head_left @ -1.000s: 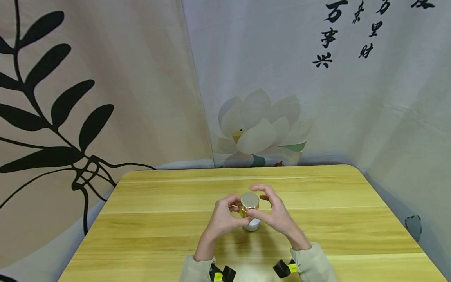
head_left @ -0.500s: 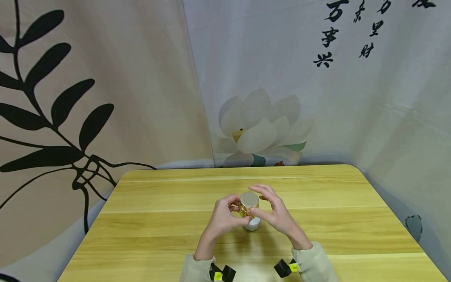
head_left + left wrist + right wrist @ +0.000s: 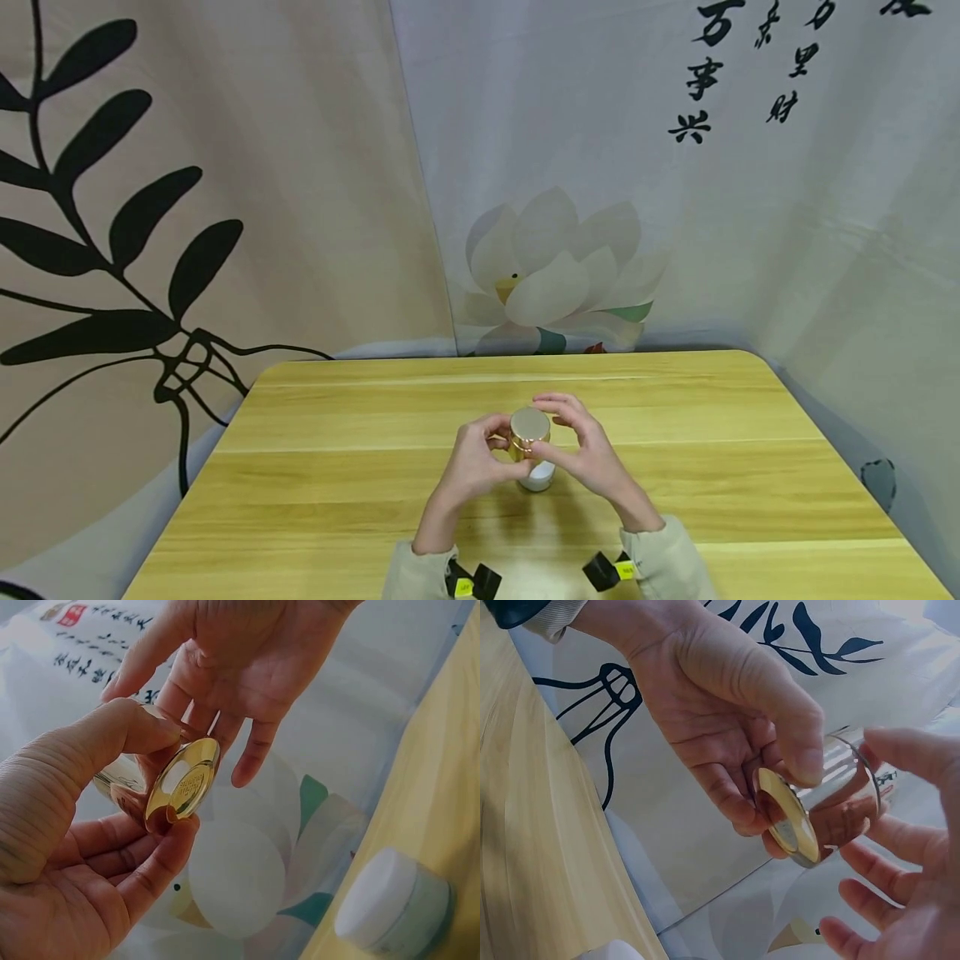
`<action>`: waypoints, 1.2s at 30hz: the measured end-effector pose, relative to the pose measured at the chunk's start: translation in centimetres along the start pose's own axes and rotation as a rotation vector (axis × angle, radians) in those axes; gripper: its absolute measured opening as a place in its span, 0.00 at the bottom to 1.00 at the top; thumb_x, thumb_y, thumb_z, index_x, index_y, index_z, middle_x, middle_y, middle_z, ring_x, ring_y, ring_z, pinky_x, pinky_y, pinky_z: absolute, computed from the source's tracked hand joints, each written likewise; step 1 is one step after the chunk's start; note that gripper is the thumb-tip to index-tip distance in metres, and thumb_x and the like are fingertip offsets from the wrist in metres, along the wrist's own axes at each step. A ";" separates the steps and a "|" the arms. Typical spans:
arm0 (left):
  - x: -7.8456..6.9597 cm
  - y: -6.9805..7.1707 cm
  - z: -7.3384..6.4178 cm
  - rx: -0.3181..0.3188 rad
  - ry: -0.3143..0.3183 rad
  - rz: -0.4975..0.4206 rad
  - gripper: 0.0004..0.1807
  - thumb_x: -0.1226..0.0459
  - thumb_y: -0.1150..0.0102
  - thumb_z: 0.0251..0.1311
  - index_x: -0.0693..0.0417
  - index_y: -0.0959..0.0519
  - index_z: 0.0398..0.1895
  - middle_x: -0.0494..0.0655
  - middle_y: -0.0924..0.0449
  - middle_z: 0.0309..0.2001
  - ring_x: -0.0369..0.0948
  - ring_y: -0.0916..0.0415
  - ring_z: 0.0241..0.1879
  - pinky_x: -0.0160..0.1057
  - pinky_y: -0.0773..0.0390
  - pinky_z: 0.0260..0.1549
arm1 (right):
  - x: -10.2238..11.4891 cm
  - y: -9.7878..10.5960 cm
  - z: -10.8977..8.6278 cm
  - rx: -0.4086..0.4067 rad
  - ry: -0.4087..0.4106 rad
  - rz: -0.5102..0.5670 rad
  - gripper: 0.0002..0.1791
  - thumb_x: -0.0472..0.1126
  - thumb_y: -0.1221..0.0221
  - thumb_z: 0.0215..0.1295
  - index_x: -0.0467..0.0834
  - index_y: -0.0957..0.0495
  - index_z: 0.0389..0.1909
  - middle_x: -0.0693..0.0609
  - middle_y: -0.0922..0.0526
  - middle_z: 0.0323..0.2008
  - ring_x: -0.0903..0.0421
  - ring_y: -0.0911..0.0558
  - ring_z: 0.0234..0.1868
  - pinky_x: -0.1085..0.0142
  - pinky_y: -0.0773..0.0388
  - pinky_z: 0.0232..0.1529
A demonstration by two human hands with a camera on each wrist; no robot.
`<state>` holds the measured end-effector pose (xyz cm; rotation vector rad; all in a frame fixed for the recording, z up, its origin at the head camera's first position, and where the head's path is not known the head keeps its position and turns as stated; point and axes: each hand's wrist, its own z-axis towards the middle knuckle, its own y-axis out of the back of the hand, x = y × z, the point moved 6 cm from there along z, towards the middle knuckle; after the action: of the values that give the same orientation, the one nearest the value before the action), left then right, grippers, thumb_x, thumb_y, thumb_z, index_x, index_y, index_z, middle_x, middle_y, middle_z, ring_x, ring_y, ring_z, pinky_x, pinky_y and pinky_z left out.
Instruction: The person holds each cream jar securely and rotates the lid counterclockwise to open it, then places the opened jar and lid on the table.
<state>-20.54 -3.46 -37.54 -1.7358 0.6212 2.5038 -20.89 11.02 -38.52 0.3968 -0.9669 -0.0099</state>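
Observation:
A shiny gold jar point(image 3: 530, 427) is held above the table, its flat top visible in the head view. My left hand point(image 3: 480, 458) grips it, thumb and fingers around the body near the flared gold base, which carries small stamped lettering in the left wrist view. My right hand point(image 3: 581, 454) has its thumb and index finger at the jar's top rim in the right wrist view, pinching it lightly; its other fingers spread apart from the jar. Beneath the hands, a white round jar point(image 3: 394, 904) stands on the table, partly covered by them in the head view.
The wooden table point(image 3: 337, 500) has rounded far corners. Behind it hangs a printed cloth point(image 3: 300, 167) with black leaves, a pale flower and black characters. Black devices with yellow labels, such as the left one point(image 3: 474, 581), sit at both wrists.
The fingers and thumb of my right hand shift slightly back and forth at the gold jar's rim. My left hand keeps its grip; the white jar stays in place.

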 end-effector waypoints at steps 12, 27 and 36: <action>-0.4 0.0 0.0 0.011 0.003 -0.014 0.17 0.75 0.31 0.41 0.68 0.21 0.38 0.49 0.23 0.32 0.40 0.29 0.33 0.41 0.21 0.37 | 1.1 -0.1 0.3 -0.032 -0.047 -0.014 0.22 0.26 0.35 0.50 0.36 0.27 0.48 0.40 0.27 0.52 0.50 0.30 0.55 0.45 0.34 0.50; -0.5 0.1 0.0 0.017 -0.001 -0.002 0.17 0.76 0.32 0.41 0.69 0.21 0.39 0.50 0.22 0.32 0.41 0.27 0.33 0.37 0.21 0.37 | -0.6 -0.2 -0.1 -0.002 0.005 0.031 0.25 0.29 0.37 0.55 0.39 0.27 0.56 0.44 0.26 0.53 0.57 0.30 0.54 0.56 0.30 0.52; 1.0 -0.1 0.2 0.003 -0.020 0.011 0.18 0.76 0.31 0.40 0.68 0.21 0.39 0.50 0.22 0.31 0.39 0.28 0.32 0.37 0.21 0.35 | 1.2 -0.1 0.3 -0.052 -0.051 -0.022 0.23 0.25 0.34 0.48 0.35 0.26 0.48 0.41 0.26 0.51 0.52 0.29 0.54 0.55 0.32 0.50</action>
<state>-21.04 -3.50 -38.39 -1.7089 0.6343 2.5230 -20.42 10.66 -37.42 0.3602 -1.0104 -0.0651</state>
